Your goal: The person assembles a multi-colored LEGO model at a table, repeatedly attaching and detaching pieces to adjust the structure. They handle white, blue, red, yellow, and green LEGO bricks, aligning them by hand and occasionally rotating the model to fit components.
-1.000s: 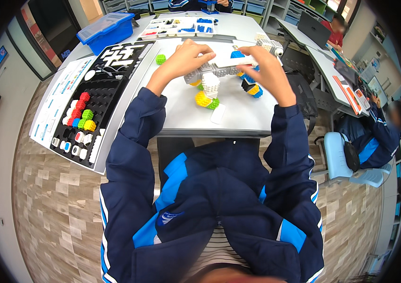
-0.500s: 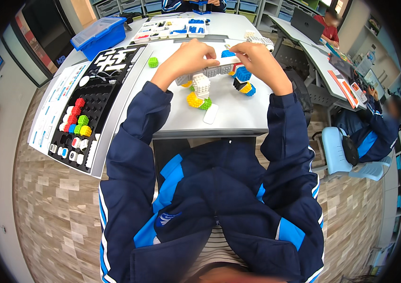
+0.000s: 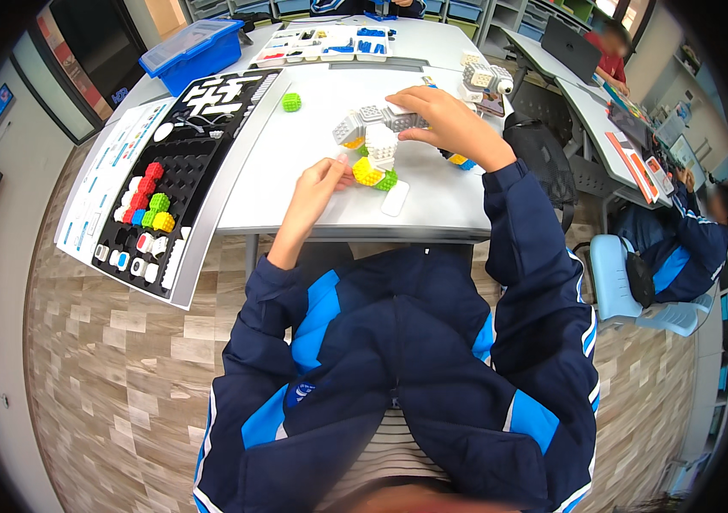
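Right hand (image 3: 449, 128): palm down, closed on the model's grey top, fingers on the far side, thumb on the near. Left hand (image 3: 321, 186): fingers loosely curled, at the model's near left leg; contact, and anything pinched, cannot be told.

Model (image 3: 379, 141): one, of studded blocks, standing on the bench (image 3: 313, 128) between the two hands, partly covered by the right. Grey along the top, white below.

Yellow block (image 3: 368, 173): low on that leg, just beside the left fingertips. Green foot (image 3: 388, 181): adjoining, to its right.

Grey-and-white blocks (image 3: 488, 79): beyond the right hand; join to the model hidden.

White piece (image 3: 396, 198): flat, rounded, lying right of the left hand, below the right.

Green block (image 3: 291, 103): single, beyond the left hand.

Black tray (image 3: 184, 158): well left of the left hand, holding coloured blocks and white parts.

Parts tray (image 3: 330, 58): white, compartmented, far beyond both hands.

Backpack (image 3: 544, 162): black, right of the right hand.
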The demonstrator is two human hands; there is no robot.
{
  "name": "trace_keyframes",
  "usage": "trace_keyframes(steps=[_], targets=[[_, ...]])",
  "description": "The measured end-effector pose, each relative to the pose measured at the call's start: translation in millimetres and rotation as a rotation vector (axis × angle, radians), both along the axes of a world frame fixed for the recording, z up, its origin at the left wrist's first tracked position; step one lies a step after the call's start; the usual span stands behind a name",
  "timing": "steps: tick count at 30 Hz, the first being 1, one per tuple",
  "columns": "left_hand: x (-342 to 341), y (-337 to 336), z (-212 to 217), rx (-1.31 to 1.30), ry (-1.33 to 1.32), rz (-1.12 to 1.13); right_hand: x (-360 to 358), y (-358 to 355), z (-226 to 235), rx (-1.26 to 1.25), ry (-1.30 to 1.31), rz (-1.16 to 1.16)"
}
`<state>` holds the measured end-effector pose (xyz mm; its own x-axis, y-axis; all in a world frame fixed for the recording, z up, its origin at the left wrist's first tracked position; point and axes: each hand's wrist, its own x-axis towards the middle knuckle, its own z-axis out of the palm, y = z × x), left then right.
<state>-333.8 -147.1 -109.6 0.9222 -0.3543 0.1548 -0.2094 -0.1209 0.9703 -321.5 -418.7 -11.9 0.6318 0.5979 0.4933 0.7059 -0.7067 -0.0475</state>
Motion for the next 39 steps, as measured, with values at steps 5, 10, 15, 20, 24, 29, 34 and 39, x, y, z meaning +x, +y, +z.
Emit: trace_keyframes(steps=[5, 10, 15, 20, 24, 29, 34, 39], targets=[[5.4, -25.3, -8.9, -0.385, 0.178, -0.216, -3.8, 3.3, -9.6, -0.024, -0.181, 0.025], [27.6, -49.3, -5.7, -0.544, 0.269, -0.404, -9.2, 14.0, -25.8, -0.030, -0.321, -0.064], [42.3, -55.5, -5.6, -0.680, 0.323, -0.414, -4.8, 30.4, -41.2, 0.019, -0.503, -0.197], [45.9, -56.9, -8.9, -0.772, 0.351, -0.367, 3.0, 37.1, -50.4, 0.161, -0.567, -0.164], [47.2, -57.2, -12.0, -0.773, 0.351, -0.372, 7.6, 33.3, -52.2, 0.192, -0.572, -0.124], [47.7, -57.5, -11.8, -0.766, 0.344, -0.345, 11.6, 30.2, -51.0, 0.179, -0.576, -0.079], [47.8, -56.4, -12.1, -0.756, 0.330, -0.367, 13.9, 27.6, -50.5, 0.165, -0.585, -0.056], [49.4, -57.4, -12.4, -0.763, 0.344, -0.369, 11.5, 30.4, -49.4, 0.138, -0.520, -0.124]])
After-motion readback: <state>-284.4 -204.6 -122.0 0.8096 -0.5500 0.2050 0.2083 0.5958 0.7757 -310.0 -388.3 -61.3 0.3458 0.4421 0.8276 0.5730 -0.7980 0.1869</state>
